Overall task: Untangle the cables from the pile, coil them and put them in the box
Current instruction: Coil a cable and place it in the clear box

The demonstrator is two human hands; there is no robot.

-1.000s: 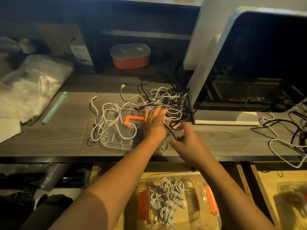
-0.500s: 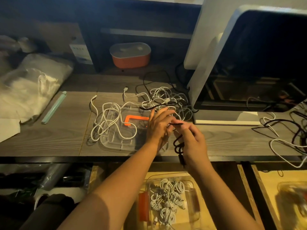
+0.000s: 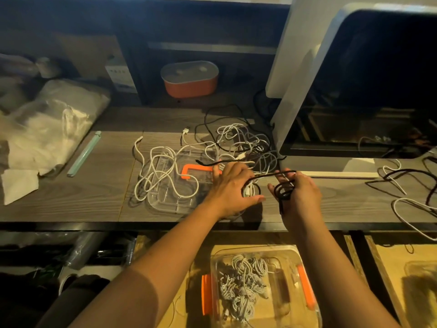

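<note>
Roughly midway, by the look of it. Toward the worktop's left edge lie a plastic bag [image 3: 47,129] and a pale green strip [image 3: 85,152], no part of the job. Near the middle a loose white cable [image 3: 151,171] sprawls over a clear lid [image 3: 165,200] with an orange handle. Behind it, toward the back edge, the pile [image 3: 243,143] of white and black leads is unsorted. Just in front of the pile the left hand [image 3: 230,185] curls round a small white bundle [image 3: 248,189], thumb beneath; whether it also pinches the black strand running to it I cannot tell. Beside it the right hand [image 3: 301,192] has its fingers closed round the black cable [image 3: 282,190], partly looped, near the front edge. More cables [image 3: 411,195] lie at the right edge. Below the front edge the box [image 3: 305,287] already holds coiled white cables [image 3: 246,287]. Judging by that, several are done; the pile, the loose ones and this black one remain
</note>
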